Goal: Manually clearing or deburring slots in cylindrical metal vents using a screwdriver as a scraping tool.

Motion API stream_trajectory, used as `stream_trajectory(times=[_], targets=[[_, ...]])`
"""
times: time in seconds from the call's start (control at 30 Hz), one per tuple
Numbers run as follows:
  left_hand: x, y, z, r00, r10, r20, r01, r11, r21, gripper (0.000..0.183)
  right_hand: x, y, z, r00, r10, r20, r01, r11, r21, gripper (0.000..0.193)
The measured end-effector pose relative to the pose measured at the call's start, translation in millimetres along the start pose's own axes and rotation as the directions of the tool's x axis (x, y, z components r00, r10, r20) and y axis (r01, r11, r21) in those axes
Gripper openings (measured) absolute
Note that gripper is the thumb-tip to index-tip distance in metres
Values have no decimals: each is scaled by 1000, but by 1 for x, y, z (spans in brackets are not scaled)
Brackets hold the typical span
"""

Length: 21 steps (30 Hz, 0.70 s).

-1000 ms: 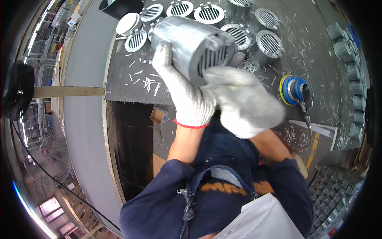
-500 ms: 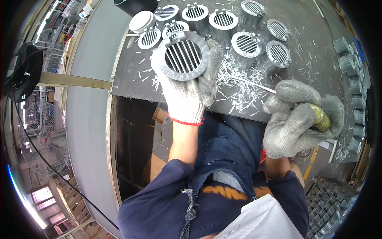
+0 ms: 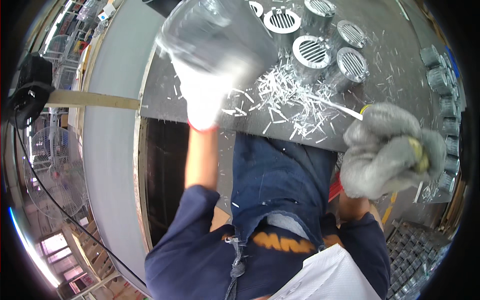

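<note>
My left hand [image 3: 201, 97], in a white knit glove with a red cuff, is closed on a grey metal cylinder [image 3: 220, 42], tilted on its side above the table's left part. Motion smears hand and cylinder, and its grated end is out of sight. At the right, my right hand [image 3: 390, 155] in a grey glove is wrapped round the yellow handle [image 3: 419, 156] of a thin-shafted tool; its shaft [image 3: 340, 108] points left towards the pale slivers [image 3: 300, 102]. The tool's exact kind is unclear. Several slotted metal cylinders [image 3: 311, 52] stand beyond the slivers.
The dark table [image 3: 380, 75] has loose slivers strewn over it. More metal cylinders [image 3: 440, 80] line its right side. A grey panel [image 3: 112, 150] runs along the left, with a fan [image 3: 55, 170] beyond it. A black device [image 3: 32, 82] sits on a wooden bar [image 3: 95, 100].
My left hand has swung left and tipped the cylinder, so its side now shows instead of its slotted face. The right hand with the tool has shifted slightly right.
</note>
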<state>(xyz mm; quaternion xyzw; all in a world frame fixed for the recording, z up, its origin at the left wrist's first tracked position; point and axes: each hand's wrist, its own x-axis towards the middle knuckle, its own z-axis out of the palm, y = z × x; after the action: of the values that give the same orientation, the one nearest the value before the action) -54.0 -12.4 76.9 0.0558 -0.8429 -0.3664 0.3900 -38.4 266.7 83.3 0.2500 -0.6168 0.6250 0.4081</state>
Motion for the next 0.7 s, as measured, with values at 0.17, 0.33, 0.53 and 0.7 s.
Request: stream_trajectory(times=[0.17, 0.33, 0.53, 0.7], targets=[[30, -5, -4, 996, -56, -74, 37, 969, -243, 88, 2, 6, 6, 1000, -1, 16, 1, 1000, -4, 42], [28, 19, 6, 894, -426, 137, 324, 405, -855, 56, 4, 10, 3, 999, -3, 41, 5, 999, -46, 37], [-23, 20, 21, 759, -441, 479, 389, -282, -877, 62, 22, 8, -2, 977, 12, 213, 74, 918, -390, 32], [-54, 33, 30, 665, -497, 558, 518, -232, -824, 51, 25, 7, 11, 966, 206, 154, -221, 971, 92, 34]])
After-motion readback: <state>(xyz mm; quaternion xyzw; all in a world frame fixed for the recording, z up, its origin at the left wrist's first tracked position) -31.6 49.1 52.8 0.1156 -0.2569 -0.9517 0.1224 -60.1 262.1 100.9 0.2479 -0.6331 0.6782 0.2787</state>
